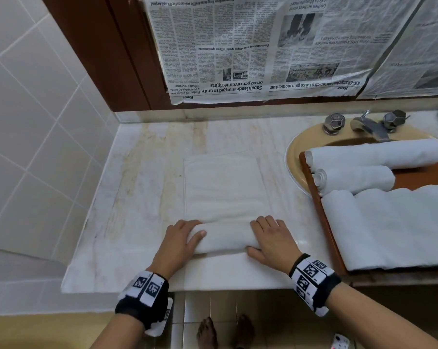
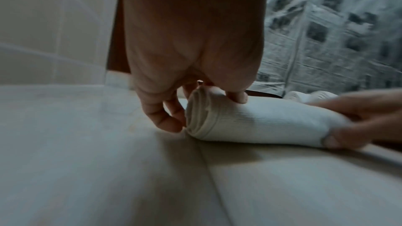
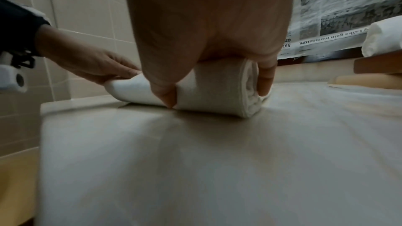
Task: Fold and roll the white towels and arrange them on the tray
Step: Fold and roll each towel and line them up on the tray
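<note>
While a towel is only part rolled at the near edge, the scene is set out as follows.

Counter: a pale marble counter (image 1: 142, 177) is seen below a wall papered with newspaper (image 1: 250, 46), with a sink (image 1: 294, 157) at its right end.

Tray: a wooden tray (image 1: 325, 222) is laid partly over the sink; two rolled towels (image 1: 374, 153) and a larger folded towel (image 1: 401, 227) are carried on it.

Towel in hand: the folded towel (image 1: 225, 187) is spread flat on the counter left of the tray, and its near end is wound into a roll (image 1: 225, 238).

Left hand: the left hand (image 1: 180, 240) is curled over the roll's left end, thumb on top.

Right hand: the right hand (image 1: 270, 238) is clamped on the right end, fingers over the top and thumb tucked at the near side.

Handling: the cloth is judged soft, light and limp, not slippery; the layers at the open ends could be expected to slide out sideways.

Where to hold: both ends are best gripped, as now, so that even pressure is kept across the width.
</note>
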Tool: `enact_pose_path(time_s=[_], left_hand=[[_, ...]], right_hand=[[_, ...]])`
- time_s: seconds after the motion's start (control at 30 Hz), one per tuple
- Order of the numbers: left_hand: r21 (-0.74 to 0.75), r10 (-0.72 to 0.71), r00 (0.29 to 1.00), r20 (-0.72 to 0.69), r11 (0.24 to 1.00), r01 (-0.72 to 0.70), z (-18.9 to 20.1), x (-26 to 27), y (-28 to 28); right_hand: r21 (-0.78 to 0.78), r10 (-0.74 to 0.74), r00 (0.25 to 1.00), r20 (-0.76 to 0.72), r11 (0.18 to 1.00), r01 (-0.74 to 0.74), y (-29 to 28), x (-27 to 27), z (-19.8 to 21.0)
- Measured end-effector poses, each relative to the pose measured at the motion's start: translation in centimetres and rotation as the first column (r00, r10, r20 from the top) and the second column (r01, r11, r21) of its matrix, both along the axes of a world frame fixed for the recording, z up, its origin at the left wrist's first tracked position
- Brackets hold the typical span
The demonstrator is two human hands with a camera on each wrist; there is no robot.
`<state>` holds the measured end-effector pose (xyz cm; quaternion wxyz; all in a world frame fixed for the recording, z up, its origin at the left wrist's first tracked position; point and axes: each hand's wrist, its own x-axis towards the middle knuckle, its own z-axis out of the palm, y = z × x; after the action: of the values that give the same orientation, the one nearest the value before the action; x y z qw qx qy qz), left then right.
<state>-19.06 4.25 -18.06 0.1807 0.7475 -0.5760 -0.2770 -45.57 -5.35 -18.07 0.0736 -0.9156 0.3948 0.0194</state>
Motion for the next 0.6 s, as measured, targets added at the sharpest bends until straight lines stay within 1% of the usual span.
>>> enact_pose_path(time_s=[0.07,0.13,0.23,0.27,0.3,0.33,0.4,0.43,0.47,0.53,0.6], left_hand=[[-0.028,-0.032,0.992,0.123,0.999,0.036,0.3,-1.0,1.1],[-0.045,-0.078,0.978,0.195,0.995,0.088,0.2,-1.7,2.3],[-0.061,-0.124,0.950,0.285,0.987,0.147,-0.5,-2.1,3.4],[-0.052,-0.131,0.948,0.292,0.987,0.152,-0.6,-1.9,3.4],[-0.028,-0.139,0.955,0.262,0.988,0.151,-0.4,-1.8,3.3],[0.005,-0.143,0.971,0.190,0.989,0.145,-0.1,-1.6,3.1],[0.059,-0.124,0.992,-0.001,0.991,0.123,0.4,-1.1,2.6],[0.073,-0.117,0.991,-0.064,0.990,0.122,0.6,-0.9,2.3],[0.076,-0.119,0.988,-0.102,0.989,0.127,0.7,-0.7,1.9],[0.086,-0.108,0.984,-0.139,0.989,0.121,0.7,-0.1,1.1],[0.102,-0.058,0.985,-0.163,0.992,0.075,1.0,0.2,0.4]], right_hand=[[0.018,-0.020,1.000,-0.016,1.000,0.020,0.5,0.1,0.0],[0.075,-0.055,0.998,-0.030,0.996,0.057,1.0,0.0,0.1],[0.241,-0.090,0.996,-0.016,0.966,0.091,1.2,-0.7,0.9],[0.304,-0.093,0.996,-0.010,0.948,0.092,1.0,-1.0,1.2],[0.369,-0.090,0.996,-0.004,0.925,0.085,0.8,-1.3,1.5],[0.441,-0.099,0.995,0.017,0.894,0.082,0.6,-1.5,1.8],[0.570,-0.177,0.976,0.125,0.818,0.075,-0.1,-2.1,2.4],[0.613,-0.219,0.959,0.180,0.788,0.065,-0.5,-2.3,2.7],[0.635,-0.238,0.948,0.213,0.771,0.051,-0.9,-2.5,2.9],[0.641,-0.245,0.940,0.236,0.767,0.039,-1.6,-2.6,3.0],[0.631,-0.306,0.917,0.256,0.771,0.081,-2.2,-2.4,2.5]])
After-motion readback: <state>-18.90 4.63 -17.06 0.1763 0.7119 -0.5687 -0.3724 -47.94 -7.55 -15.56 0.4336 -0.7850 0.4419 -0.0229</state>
